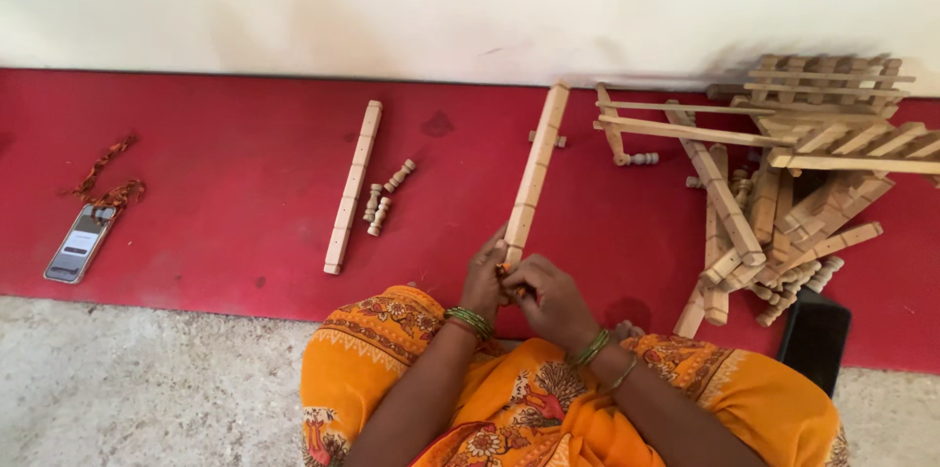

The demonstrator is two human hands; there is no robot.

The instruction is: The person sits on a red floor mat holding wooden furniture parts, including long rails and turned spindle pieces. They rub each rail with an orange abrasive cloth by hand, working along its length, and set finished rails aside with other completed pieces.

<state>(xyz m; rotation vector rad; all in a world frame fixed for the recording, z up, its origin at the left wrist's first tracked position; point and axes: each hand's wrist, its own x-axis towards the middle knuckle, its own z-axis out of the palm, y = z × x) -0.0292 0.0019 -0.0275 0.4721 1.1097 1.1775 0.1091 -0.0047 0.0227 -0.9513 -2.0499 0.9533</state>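
Phone (pixel 78 244) far left on red floor; loose wooden bar (pixel 352 187) with small pegs (pixel 385 196) beside it. Left hand (pixel 484 281) curled, gripping near end of long wooden bar (pixel 534 172). Right hand (pixel 550 299) pinches at same end, fingers bent. Wood-part pile (pixel 793 193) right.

Surface: red floor strip (pixel 225 222).
Left: phone (pixel 78 244).
Centre: wooden bar (pixel 353 186), small pegs (pixel 385 197).
Right: wooden pile (pixel 783 203).

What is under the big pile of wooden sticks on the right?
Under the pile of wooden slats you can see the red floor strip and some small turned pegs poking out at the bottom. Whatever lies beneath the middle of the pile is covered.
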